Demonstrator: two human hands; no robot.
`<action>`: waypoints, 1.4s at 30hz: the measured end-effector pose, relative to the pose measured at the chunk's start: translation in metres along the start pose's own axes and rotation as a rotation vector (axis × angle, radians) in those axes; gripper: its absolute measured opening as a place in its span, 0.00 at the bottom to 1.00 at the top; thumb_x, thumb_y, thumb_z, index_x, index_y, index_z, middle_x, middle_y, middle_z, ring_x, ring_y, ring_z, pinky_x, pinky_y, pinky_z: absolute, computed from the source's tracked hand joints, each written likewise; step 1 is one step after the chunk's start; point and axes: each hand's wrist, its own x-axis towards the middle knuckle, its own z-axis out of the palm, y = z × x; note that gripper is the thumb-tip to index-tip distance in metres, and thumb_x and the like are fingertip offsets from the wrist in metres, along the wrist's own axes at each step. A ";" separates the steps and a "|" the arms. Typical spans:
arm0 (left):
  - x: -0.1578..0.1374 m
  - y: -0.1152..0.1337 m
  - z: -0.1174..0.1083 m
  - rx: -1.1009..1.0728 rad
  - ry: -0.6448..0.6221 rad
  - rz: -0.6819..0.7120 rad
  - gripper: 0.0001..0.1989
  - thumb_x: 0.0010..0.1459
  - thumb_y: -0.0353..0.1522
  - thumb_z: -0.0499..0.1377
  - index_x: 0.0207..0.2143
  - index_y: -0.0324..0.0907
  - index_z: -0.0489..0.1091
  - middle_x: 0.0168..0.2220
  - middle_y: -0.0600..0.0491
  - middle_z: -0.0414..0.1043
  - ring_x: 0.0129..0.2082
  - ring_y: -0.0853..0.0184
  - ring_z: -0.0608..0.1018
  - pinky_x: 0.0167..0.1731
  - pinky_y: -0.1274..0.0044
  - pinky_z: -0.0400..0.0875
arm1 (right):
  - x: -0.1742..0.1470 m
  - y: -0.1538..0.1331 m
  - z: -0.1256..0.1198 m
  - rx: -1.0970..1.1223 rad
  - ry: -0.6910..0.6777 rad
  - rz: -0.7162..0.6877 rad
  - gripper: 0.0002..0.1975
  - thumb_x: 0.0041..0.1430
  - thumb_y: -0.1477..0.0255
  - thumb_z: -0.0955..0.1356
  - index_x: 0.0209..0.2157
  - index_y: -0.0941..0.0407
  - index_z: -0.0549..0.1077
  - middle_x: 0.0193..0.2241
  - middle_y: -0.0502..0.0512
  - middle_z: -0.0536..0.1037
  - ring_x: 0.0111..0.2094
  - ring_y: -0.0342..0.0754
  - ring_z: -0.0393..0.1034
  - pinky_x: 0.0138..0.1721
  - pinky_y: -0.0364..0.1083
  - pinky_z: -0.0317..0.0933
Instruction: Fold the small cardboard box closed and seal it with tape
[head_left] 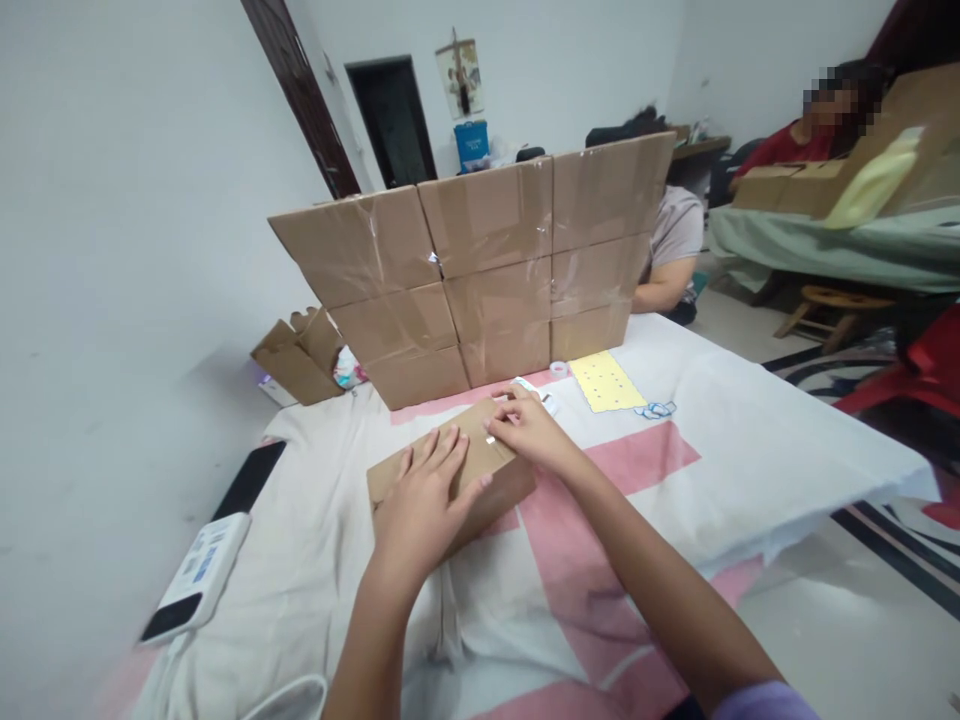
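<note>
Head view: left hand [424, 500] flat, fingers spread on small brown cardboard box [480, 480]; right hand [529, 425] fingers pinching its 1 o'clock edge. Stacked cardboard wall [487, 270] at 12, yellow dotted sheet [606, 382] at 2.

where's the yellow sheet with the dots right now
In the head view the yellow sheet lies flat on the cloth-covered table, right of centre, just in front of the stacked cardboard boxes and beyond the right hand.

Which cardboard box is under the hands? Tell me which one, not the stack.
The small flat cardboard box lying alone on the pink-and-white cloth. The left hand presses on it and the right hand touches its top; the stacked boxes stand behind, untouched.
</note>
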 end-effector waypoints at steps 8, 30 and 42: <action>-0.002 0.001 0.000 0.015 -0.009 -0.006 0.32 0.69 0.50 0.46 0.68 0.44 0.59 0.71 0.51 0.54 0.73 0.56 0.53 0.70 0.54 0.49 | -0.011 0.004 0.000 0.011 0.079 -0.106 0.03 0.53 0.74 0.73 0.26 0.55 0.78 0.54 0.58 0.71 0.59 0.55 0.60 0.63 0.57 0.51; 0.010 -0.061 0.026 0.247 0.350 0.624 0.40 0.58 0.51 0.62 0.69 0.59 0.53 0.64 0.52 0.66 0.60 0.49 0.73 0.51 0.54 0.77 | -0.042 0.001 -0.016 0.379 -0.024 -0.009 0.07 0.59 0.76 0.72 0.27 0.56 0.73 0.53 0.56 0.69 0.65 0.50 0.58 0.62 0.48 0.55; 0.015 -0.047 0.018 0.214 0.377 0.660 0.32 0.59 0.51 0.60 0.63 0.54 0.65 0.60 0.50 0.70 0.56 0.48 0.76 0.46 0.56 0.77 | -0.052 -0.006 -0.027 0.403 -0.072 0.053 0.08 0.55 0.76 0.73 0.26 0.57 0.72 0.56 0.56 0.68 0.62 0.51 0.62 0.60 0.48 0.57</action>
